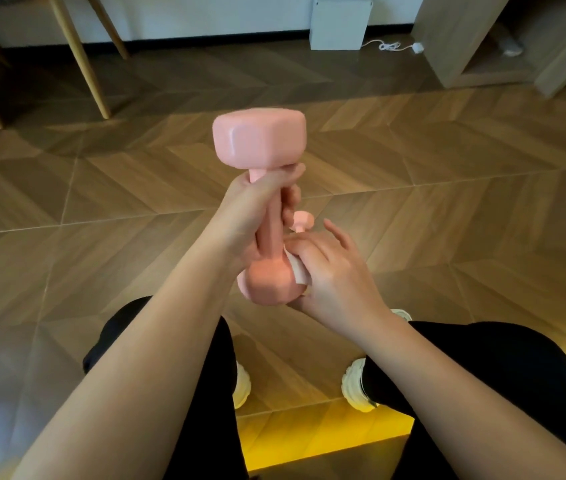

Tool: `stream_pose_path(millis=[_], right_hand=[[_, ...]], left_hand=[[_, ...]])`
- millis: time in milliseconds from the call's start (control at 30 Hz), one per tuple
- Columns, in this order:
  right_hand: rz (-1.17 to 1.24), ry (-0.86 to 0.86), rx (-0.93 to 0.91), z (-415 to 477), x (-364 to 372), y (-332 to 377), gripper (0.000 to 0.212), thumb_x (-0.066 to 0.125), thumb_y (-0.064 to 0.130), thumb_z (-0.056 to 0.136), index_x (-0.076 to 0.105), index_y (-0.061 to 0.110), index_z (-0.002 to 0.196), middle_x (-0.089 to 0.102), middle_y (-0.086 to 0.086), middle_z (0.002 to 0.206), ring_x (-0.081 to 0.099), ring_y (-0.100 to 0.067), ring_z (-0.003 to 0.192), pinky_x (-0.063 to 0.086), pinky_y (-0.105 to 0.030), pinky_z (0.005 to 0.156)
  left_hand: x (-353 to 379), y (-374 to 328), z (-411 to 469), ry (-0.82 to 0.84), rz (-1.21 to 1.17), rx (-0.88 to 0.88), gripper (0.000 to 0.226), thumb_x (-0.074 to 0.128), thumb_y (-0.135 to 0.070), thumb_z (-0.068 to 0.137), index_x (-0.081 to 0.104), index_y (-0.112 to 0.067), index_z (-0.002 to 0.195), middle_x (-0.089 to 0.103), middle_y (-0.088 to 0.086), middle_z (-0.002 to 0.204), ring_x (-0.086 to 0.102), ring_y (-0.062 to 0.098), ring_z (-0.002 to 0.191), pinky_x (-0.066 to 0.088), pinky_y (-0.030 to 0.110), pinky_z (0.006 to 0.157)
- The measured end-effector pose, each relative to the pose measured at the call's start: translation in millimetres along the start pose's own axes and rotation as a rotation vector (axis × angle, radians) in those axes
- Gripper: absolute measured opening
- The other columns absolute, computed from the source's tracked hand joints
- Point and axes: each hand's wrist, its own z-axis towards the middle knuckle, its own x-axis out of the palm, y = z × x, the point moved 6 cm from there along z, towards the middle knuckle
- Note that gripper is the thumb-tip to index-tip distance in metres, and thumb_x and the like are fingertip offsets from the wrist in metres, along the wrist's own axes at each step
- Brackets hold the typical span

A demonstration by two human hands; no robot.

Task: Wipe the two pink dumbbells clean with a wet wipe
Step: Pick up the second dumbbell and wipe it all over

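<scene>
We see the left hand (253,209) wrapped tight round the handle of a pink dumbbell (259,140), which it holds in the air over the floor (447,209), roughly upright with its upper head tilted away from us. The right hand (337,268) cups the lower head from the right side, fingers and thumb curled to press a white wet wipe (297,271) against the pink surface – only a folded strip of the wipe shows between hand and head. The two hands sit close together, nearly touching at the handle's lower end.

Just past them a small part of the second dumbbell (304,221) peeks out, lower down; most of it is hidden, and we cannot tell how it lies. Below the arms are black trousers (482,368) and white shoes (357,386) planted on the floor. Towards the floor's far edge stand a white box (338,22) with a white cable (392,46) beside it – and a wooden shelf (454,39) at the far right corner
</scene>
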Motion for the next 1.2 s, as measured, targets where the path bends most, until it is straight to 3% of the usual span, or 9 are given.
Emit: stream_pose_path(millis=[133, 367, 467, 600, 767, 867, 967, 1067, 1200], right_hand=[[-0.025, 0.019, 0.038, -6.3, -5.2, -6.5, 0.051, 0.091, 0.031, 0.059, 0.069, 0.006, 0.098, 0.071, -0.003, 0.093, 0.066, -0.019, 0.092, 0.029, -0.032, 0.110], [-0.024, 0.038, 0.055, -0.4, 3.0, -2.3, 0.044, 0.082, 0.028, 0.058, 0.069, 0.005, 0.094, 0.071, -0.005, 0.087, 0.069, -0.023, 0.088, 0.032, -0.040, 0.108], [-0.032, 0.022, 0.047, -0.7, 0.2, -5.2, 0.045, 0.085, 0.024, 0.056, 0.069, 0.005, 0.093, 0.071, -0.004, 0.085, 0.069, -0.024, 0.085, 0.031, -0.036, 0.106], [-0.027, 0.000, 0.061, -5.4, -3.9, -7.7, 0.044, 0.082, 0.033, 0.064, 0.069, 0.005, 0.095, 0.072, -0.004, 0.090, 0.067, -0.019, 0.090, 0.024, -0.026, 0.112], [-0.012, 0.033, 0.112, -1.5, 2.5, -6.0, 0.045, 0.081, 0.029, 0.061, 0.067, 0.004, 0.096, 0.071, -0.006, 0.088, 0.067, -0.024, 0.087, 0.030, -0.035, 0.108], [-0.017, 0.001, 0.125, -0.4, -2.5, -11.6, 0.049, 0.083, 0.024, 0.058, 0.067, 0.005, 0.100, 0.072, -0.005, 0.097, 0.066, -0.022, 0.093, 0.028, -0.033, 0.111], [-0.019, -0.017, 0.108, -2.2, -6.2, -15.0, 0.048, 0.087, 0.025, 0.058, 0.068, 0.005, 0.097, 0.072, -0.004, 0.094, 0.060, -0.015, 0.093, 0.015, -0.020, 0.115], [0.003, 0.032, 0.125, -4.3, -0.1, -11.2, 0.040, 0.077, 0.036, 0.066, 0.068, 0.006, 0.091, 0.070, -0.003, 0.084, 0.064, -0.019, 0.085, 0.019, -0.020, 0.111], [-0.037, 0.183, 0.150, -3.6, 17.3, -7.6, 0.041, 0.077, 0.039, 0.061, 0.065, 0.008, 0.085, 0.068, -0.002, 0.077, 0.066, -0.024, 0.079, 0.028, -0.034, 0.104]], left_hand=[[-7.7, 14.2, 3.8, -0.133, 0.028, -0.152, 0.018, 0.069, -0.019, 0.087, 0.053, -0.016, 0.096, 0.046, -0.001, 0.073, 0.047, 0.011, 0.058, 0.042, 0.022, 0.051], [1.6, 6.9, 3.6, -0.013, -0.047, -0.081, 0.027, 0.065, -0.021, 0.091, 0.049, -0.018, 0.070, 0.042, -0.001, 0.055, 0.036, 0.012, 0.045, 0.034, 0.024, 0.045], [-6.8, 9.5, 5.5, -0.104, 0.080, -0.044, 0.025, 0.075, -0.030, 0.080, 0.057, -0.013, 0.087, 0.054, -0.001, 0.069, 0.051, 0.013, 0.059, 0.043, 0.026, 0.055], [-11.0, 19.7, 6.4, -0.136, 0.027, -0.164, 0.026, 0.074, -0.024, 0.082, 0.052, -0.018, 0.095, 0.047, -0.001, 0.074, 0.050, 0.012, 0.061, 0.041, 0.027, 0.057], [0.2, 11.6, 7.2, -0.057, -0.060, -0.094, 0.027, 0.067, -0.017, 0.089, 0.047, -0.017, 0.071, 0.041, -0.002, 0.053, 0.036, 0.012, 0.045, 0.034, 0.025, 0.045], [-2.8, 10.9, 7.7, -0.096, 0.016, -0.016, 0.021, 0.071, -0.019, 0.084, 0.051, -0.014, 0.083, 0.050, 0.001, 0.064, 0.047, 0.013, 0.055, 0.043, 0.026, 0.052], [-5.4, 19.6, 7.5, -0.142, -0.041, -0.095, 0.028, 0.071, -0.016, 0.086, 0.048, -0.011, 0.101, 0.048, 0.003, 0.075, 0.051, 0.012, 0.055, 0.046, 0.026, 0.053], [-5.5, 20.2, 8.2, -0.165, -0.049, -0.131, 0.023, 0.069, -0.017, 0.089, 0.047, -0.013, 0.094, 0.044, 0.000, 0.068, 0.044, 0.011, 0.051, 0.040, 0.024, 0.047], [1.0, 22.7, 6.5, -0.133, -0.034, -0.119, 0.024, 0.067, -0.019, 0.092, 0.048, -0.017, 0.077, 0.038, -0.003, 0.054, 0.033, 0.012, 0.045, 0.032, 0.024, 0.044]])
